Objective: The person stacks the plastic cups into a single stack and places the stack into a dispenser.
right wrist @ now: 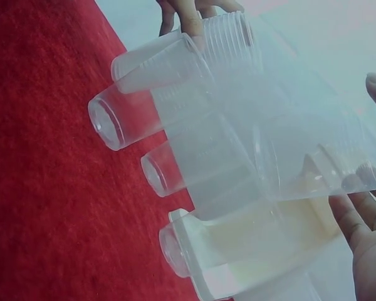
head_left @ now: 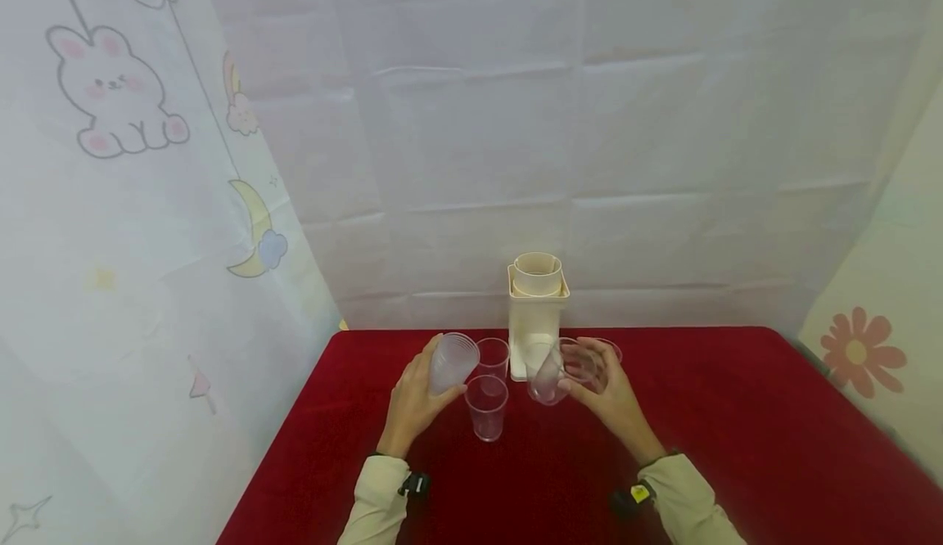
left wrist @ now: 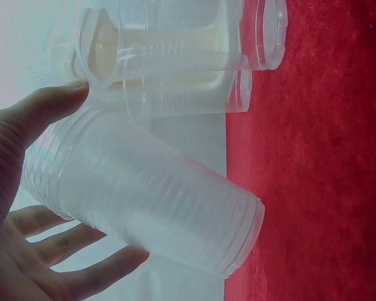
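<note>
My left hand (head_left: 415, 402) grips a stack of clear plastic cups (head_left: 453, 365) that tilts over the table. In the left wrist view the stack (left wrist: 144, 182) shows several rims nested near the thumb, with the fingers spread along its lower side. My right hand (head_left: 607, 389) holds a single clear plastic cup (head_left: 547, 381) between thumb and fingers. This cup (right wrist: 225, 144) slants large across the right wrist view, its mouth toward the palm. Between the hands a clear cup (head_left: 487, 418) stands upright, and another cup (head_left: 492, 353) is just behind it.
A cream-coloured holder (head_left: 534, 316) with a round tube top stands at the back of the red-covered table (head_left: 530, 488). Part of one more cup rim (head_left: 613, 350) shows behind the right hand. A pale hanging sheet (head_left: 471, 144) rises behind the table.
</note>
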`<control>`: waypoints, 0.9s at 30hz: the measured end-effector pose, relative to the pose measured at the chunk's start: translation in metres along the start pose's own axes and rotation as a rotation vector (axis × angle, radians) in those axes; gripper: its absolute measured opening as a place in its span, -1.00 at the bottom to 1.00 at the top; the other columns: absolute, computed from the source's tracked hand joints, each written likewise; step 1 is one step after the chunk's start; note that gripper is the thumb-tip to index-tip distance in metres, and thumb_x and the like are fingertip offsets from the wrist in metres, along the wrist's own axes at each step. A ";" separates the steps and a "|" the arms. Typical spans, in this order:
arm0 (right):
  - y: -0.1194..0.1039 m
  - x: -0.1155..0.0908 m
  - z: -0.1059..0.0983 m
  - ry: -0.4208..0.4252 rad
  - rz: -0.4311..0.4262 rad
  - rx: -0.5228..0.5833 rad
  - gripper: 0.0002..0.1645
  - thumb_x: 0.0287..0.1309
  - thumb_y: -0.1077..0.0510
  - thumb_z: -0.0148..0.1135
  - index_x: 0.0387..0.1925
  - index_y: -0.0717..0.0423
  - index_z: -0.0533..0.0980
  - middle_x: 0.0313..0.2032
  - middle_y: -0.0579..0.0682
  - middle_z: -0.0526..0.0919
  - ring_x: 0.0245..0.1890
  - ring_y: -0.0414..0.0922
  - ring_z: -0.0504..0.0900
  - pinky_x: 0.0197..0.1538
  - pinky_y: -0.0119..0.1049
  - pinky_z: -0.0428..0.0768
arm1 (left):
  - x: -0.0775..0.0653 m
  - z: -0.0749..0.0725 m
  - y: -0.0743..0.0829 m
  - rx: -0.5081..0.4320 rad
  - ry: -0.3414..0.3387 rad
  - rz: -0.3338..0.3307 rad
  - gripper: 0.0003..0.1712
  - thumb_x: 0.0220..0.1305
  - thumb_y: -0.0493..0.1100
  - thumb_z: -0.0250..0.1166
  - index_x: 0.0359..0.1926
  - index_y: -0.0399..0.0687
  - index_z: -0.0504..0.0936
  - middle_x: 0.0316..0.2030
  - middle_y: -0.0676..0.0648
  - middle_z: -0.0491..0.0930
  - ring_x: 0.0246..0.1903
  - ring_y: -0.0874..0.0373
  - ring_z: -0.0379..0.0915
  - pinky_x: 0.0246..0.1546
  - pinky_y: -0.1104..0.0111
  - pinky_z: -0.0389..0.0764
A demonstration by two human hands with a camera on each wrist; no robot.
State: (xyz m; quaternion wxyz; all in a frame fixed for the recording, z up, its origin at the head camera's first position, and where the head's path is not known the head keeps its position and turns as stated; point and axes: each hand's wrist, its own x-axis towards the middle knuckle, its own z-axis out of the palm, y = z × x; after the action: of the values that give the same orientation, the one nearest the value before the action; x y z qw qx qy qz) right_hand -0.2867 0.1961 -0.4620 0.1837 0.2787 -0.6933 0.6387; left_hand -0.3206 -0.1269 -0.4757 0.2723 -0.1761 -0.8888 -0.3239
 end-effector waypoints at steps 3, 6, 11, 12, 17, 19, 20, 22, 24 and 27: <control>0.000 0.001 0.001 0.010 -0.005 0.007 -0.19 0.12 0.52 0.30 0.33 0.44 0.12 0.22 0.49 0.37 0.19 -0.03 0.54 0.12 -0.40 0.54 | 0.000 0.000 0.000 0.005 -0.004 -0.003 0.02 0.00 0.12 0.56 0.46 0.14 0.28 0.12 -0.18 0.56 -0.05 -0.09 0.54 -0.21 -0.05 0.64; 0.002 0.003 0.003 0.025 -0.002 0.022 -0.20 0.10 0.54 0.30 0.32 0.43 0.14 0.21 0.52 0.37 0.17 -0.02 0.54 0.11 -0.40 0.54 | 0.000 0.000 -0.001 0.009 -0.006 -0.005 0.02 0.00 0.13 0.56 0.46 0.15 0.28 0.11 -0.18 0.57 -0.06 -0.08 0.54 -0.23 -0.04 0.64; 0.003 0.005 0.004 0.030 -0.003 0.024 -0.20 0.10 0.55 0.29 0.32 0.45 0.14 0.21 0.51 0.37 0.16 -0.07 0.54 0.11 -0.40 0.54 | 0.000 0.000 -0.001 0.009 -0.006 -0.010 0.03 -0.01 0.13 0.56 0.46 0.17 0.27 0.10 -0.17 0.57 -0.08 -0.08 0.54 -0.24 -0.03 0.64; 0.003 0.006 0.005 0.027 -0.005 0.023 -0.20 0.10 0.56 0.29 0.32 0.47 0.13 0.21 0.50 0.37 0.16 -0.09 0.54 0.12 -0.39 0.54 | 0.000 0.000 -0.001 0.009 -0.008 -0.012 0.03 -0.01 0.13 0.56 0.46 0.17 0.27 0.10 -0.17 0.57 -0.07 -0.08 0.54 -0.23 -0.03 0.64; 0.002 0.008 0.005 0.023 -0.012 0.027 -0.20 0.11 0.55 0.28 0.33 0.42 0.13 0.23 0.50 0.36 0.18 -0.08 0.53 0.15 -0.30 0.54 | 0.001 0.000 0.000 0.010 -0.014 -0.016 0.03 0.00 0.14 0.56 0.46 0.18 0.26 0.10 -0.17 0.57 -0.07 -0.07 0.54 -0.23 -0.03 0.64; 0.002 0.008 0.005 0.024 -0.017 0.034 -0.20 0.11 0.55 0.28 0.33 0.38 0.15 0.23 0.50 0.36 0.19 -0.05 0.52 0.16 -0.27 0.54 | 0.001 0.000 0.001 0.009 -0.014 -0.015 0.03 0.00 0.14 0.56 0.46 0.17 0.27 0.10 -0.16 0.57 -0.07 -0.07 0.53 -0.24 -0.03 0.64; 0.002 0.009 0.005 0.023 -0.021 0.037 -0.20 0.11 0.56 0.28 0.33 0.38 0.15 0.23 0.50 0.35 0.19 -0.04 0.52 0.16 -0.26 0.54 | 0.000 0.000 0.001 0.008 -0.013 -0.015 0.03 0.00 0.14 0.56 0.46 0.16 0.28 0.10 -0.16 0.57 -0.08 -0.07 0.53 -0.24 -0.03 0.64; 0.001 0.009 0.005 0.022 -0.027 0.045 -0.20 0.11 0.57 0.27 0.33 0.42 0.13 0.23 0.50 0.35 0.19 -0.04 0.51 0.17 -0.26 0.54 | 0.000 -0.001 0.001 0.007 -0.010 -0.014 0.02 0.00 0.14 0.56 0.46 0.15 0.28 0.10 -0.16 0.57 -0.07 -0.07 0.53 -0.25 -0.02 0.64; 0.001 0.009 0.005 0.023 -0.029 0.053 -0.19 0.11 0.57 0.27 0.33 0.48 0.10 0.23 0.50 0.35 0.19 -0.04 0.51 0.17 -0.26 0.53 | -0.001 -0.001 0.001 0.006 -0.008 -0.010 0.02 0.00 0.13 0.56 0.45 0.13 0.29 0.10 -0.16 0.57 -0.08 -0.07 0.53 -0.25 -0.03 0.64; 0.001 0.010 0.005 0.026 -0.026 0.065 -0.18 0.11 0.57 0.26 0.33 0.54 0.07 0.23 0.51 0.34 0.19 -0.07 0.52 0.17 -0.27 0.53 | 0.000 -0.001 0.001 0.008 -0.004 -0.005 0.02 -0.01 0.13 0.56 0.46 0.11 0.30 0.10 -0.17 0.57 -0.08 -0.08 0.54 -0.24 -0.03 0.64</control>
State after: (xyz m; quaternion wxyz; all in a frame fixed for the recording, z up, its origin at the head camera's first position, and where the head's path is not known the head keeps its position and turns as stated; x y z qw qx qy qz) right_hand -0.2942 0.1895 -0.4574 0.1915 0.2853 -0.6659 0.6621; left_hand -0.3197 -0.1267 -0.4748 0.2705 -0.1733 -0.8911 -0.3207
